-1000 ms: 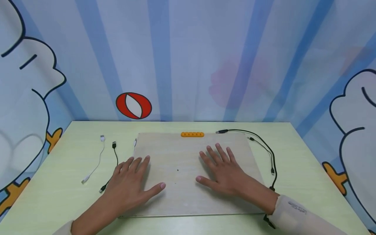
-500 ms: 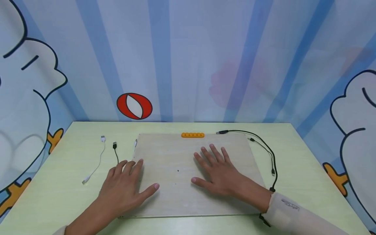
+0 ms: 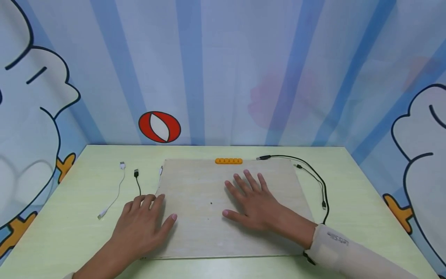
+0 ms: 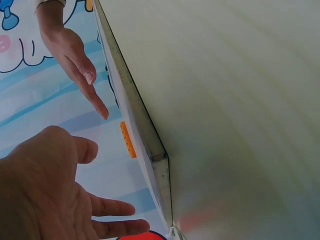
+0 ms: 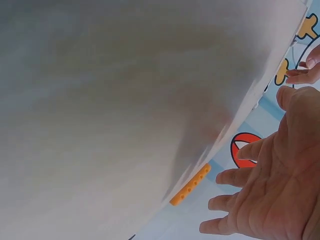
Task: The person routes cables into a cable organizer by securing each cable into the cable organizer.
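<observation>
My left hand [image 3: 139, 224], fingers relaxed, hovers over the left edge of a pale flat board [image 3: 198, 236] and grips nothing. Above the board's right half, my right hand [image 3: 252, 207] is spread out, palm down; the right wrist view shows its empty palm [image 5: 280, 185]. An orange strip with a bumpy top [image 3: 228, 161] sits at the board's far edge, beyond both hands. Closest to the left fingers is a short black USB cable [image 3: 136, 173], its lower part hidden behind the hand. A white cable [image 3: 160, 170] lies along the board's left edge.
Farther left on the table [image 3: 59, 232] lies another white USB cable [image 3: 122, 166]. To the right of the board curve a long black cable [image 3: 265, 157] and a shorter black one [image 3: 299, 166]. A printed blue curtain [image 3: 223, 77] stands behind the table.
Both hands have drifted left, the left one also slightly toward the table's front, now covering the lower end of the short black cable. The cables and orange strip stay in place.
</observation>
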A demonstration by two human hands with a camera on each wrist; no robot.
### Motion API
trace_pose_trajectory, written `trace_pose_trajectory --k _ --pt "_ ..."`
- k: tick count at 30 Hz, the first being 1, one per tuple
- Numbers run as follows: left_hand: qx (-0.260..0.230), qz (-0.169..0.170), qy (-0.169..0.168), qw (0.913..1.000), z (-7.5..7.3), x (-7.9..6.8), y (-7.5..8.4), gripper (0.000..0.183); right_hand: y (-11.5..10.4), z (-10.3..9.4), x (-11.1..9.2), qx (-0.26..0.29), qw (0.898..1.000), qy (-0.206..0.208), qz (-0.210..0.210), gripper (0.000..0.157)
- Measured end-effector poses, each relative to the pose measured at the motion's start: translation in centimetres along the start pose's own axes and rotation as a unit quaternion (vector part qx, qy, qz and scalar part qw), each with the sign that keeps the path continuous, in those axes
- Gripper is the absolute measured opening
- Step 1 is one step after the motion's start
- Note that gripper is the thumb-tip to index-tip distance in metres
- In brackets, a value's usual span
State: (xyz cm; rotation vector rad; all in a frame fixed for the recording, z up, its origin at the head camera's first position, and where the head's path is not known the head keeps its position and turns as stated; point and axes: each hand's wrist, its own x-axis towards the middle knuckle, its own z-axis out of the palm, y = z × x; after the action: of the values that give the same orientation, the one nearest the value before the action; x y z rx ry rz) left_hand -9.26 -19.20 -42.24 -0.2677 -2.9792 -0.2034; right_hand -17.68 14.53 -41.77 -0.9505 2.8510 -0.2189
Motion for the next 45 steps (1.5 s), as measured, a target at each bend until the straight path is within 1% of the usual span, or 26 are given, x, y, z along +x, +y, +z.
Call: trace_pose_trajectory --k 12,17,22,29,33,37,45 --pt "0.002 -0.008 -0.008 0.9999 0.1 -0.4 -0.6 0.053 -0.8 -0.4 1.0 -0.025 0.999 -0.028 0.0 0.089" --pt "0.002 -0.015 -0.007 0.9999 0.1 -0.6 -0.7 0.048 -1.2 -0.5 1.3 -0.036 0.999 -0.03 -0.006 0.09" --pt "0.003 -0.027 -0.018 0.9995 0.1 -0.8 -0.8 0.046 -1.5 -0.7 1.6 -0.041 0.999 -0.027 -0.015 0.087" --pt "0.003 -0.031 -0.018 0.9994 0.1 -1.0 -1.2 0.039 -1.9 -0.7 2.5 -0.038 0.999 -0.034 -0.014 0.085" --pt "0.007 -0.037 -0.037 0.9986 -0.1 -1.0 -1.3 0.041 -2.1 -0.7 2.8 -0.04 0.998 -0.035 -0.017 0.084" --pt "0.011 -0.042 -0.05 0.9978 -0.2 -1.0 -1.4 0.037 -2.4 -0.8 3.1 -0.041 0.998 -0.035 -0.024 0.083" --pt "0.022 -0.032 -0.036 0.9986 -0.2 -1.2 -1.6 0.032 -2.7 -1.0 3.7 -0.066 0.997 -0.039 -0.028 0.081"
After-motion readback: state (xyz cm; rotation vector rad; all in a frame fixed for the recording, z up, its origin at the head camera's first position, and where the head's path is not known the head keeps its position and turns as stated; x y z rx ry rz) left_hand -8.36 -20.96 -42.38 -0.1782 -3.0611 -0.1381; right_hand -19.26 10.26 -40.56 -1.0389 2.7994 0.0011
